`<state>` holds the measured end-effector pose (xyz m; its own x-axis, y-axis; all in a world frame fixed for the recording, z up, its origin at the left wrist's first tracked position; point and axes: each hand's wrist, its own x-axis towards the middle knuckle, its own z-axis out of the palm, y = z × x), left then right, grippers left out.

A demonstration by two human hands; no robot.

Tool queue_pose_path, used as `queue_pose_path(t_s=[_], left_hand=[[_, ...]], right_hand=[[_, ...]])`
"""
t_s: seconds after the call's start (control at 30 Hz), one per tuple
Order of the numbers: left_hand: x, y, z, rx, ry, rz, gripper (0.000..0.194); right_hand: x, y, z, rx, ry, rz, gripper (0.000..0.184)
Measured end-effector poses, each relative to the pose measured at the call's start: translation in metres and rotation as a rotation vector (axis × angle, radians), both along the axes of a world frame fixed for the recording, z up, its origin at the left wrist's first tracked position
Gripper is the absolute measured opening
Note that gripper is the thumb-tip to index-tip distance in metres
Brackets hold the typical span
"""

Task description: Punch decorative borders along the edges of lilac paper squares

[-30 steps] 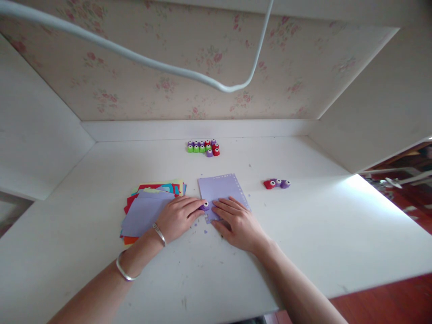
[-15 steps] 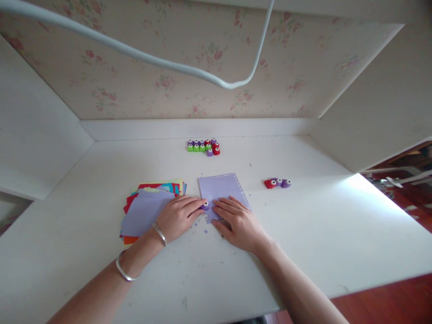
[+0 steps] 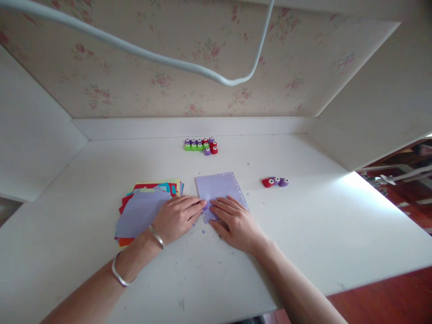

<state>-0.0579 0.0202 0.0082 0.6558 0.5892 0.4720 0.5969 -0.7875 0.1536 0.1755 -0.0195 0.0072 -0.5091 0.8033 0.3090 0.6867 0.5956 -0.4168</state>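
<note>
A sheet of light purple paper (image 3: 219,185) lies on the white table, with small punched notches along its right edge and near its lower left corner. At its left edge sits a small purple craft punch (image 3: 204,206), mostly hidden under my fingers. My left hand (image 3: 178,219) is closed on this punch, fingertips over its top. Flat on the lower part of the sheet rests my right hand (image 3: 236,226), fingers stretched out and holding nothing. Tiny purple paper scraps (image 3: 203,231) lie just below the sheet.
A fanned pile of coloured paper (image 3: 143,216) lies left, partly beneath my left wrist. Several green, purple and red punches (image 3: 200,146) stand grouped near the back. Three more punches (image 3: 276,182) are at the right. A white tube (image 3: 168,60) hangs across the top.
My left fingers have moved over the top of the punch, covering its white eye-like button that showed before. The right hand stays on the sheet. The whole view has shifted slightly.
</note>
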Motion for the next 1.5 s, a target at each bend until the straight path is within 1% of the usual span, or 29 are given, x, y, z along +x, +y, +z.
queue_pose_path(t_s=[0.17, 0.27, 0.4, 0.47, 0.6, 0.77, 0.93, 1.03, 1.13, 1.27, 1.4, 1.5], left_hand=[[0.001, 0.002, 0.002, 0.002, 0.001, -0.013, 0.022], [0.001, 0.002, 0.002, -0.012, 0.024, -0.007, 0.023], [0.0, 0.002, 0.0, -0.01, 0.041, -0.005, 0.025], [-0.001, 0.001, -0.002, 0.002, 0.039, -0.006, 0.026], [-0.002, 0.0, -0.006, 0.011, 0.03, 0.006, 0.026], [-0.001, 0.001, -0.004, -0.006, 0.021, 0.005, 0.025], [-0.001, 0.001, -0.003, 0.001, 0.022, -0.001, 0.025], [-0.001, 0.001, -0.002, -0.001, 0.015, -0.006, 0.024], [-0.001, 0.001, -0.001, -0.009, 0.018, 0.005, 0.024], [-0.002, 0.0, -0.001, -0.025, 0.015, 0.015, 0.024], [-0.001, -0.002, -0.002, -0.03, -0.034, 0.041, 0.023], [0.0, -0.003, -0.003, -0.047, -0.078, 0.053, 0.021]], right_hand=[[-0.002, -0.002, 0.005, 0.033, 0.04, -0.024, 0.035], [-0.009, 0.002, 0.012, 0.021, 0.144, -0.084, 0.031], [-0.021, 0.022, 0.02, -0.179, 0.366, -0.29, 0.026], [-0.024, 0.035, 0.021, -0.237, 0.398, -0.354, 0.023], [-0.03, 0.048, 0.02, -0.254, 0.362, -0.316, 0.022], [-0.035, 0.046, 0.02, -0.273, 0.278, -0.254, 0.023], [-0.032, 0.049, 0.017, -0.246, 0.322, -0.299, 0.023], [-0.03, 0.049, 0.016, -0.252, 0.343, -0.278, 0.023], [-0.029, 0.046, 0.016, -0.273, 0.368, -0.264, 0.022], [-0.025, 0.038, 0.02, -0.312, 0.411, -0.3, 0.023], [-0.017, 0.03, 0.022, -0.342, 0.47, -0.317, 0.024], [-0.013, 0.026, 0.02, -0.338, 0.482, -0.327, 0.024]])
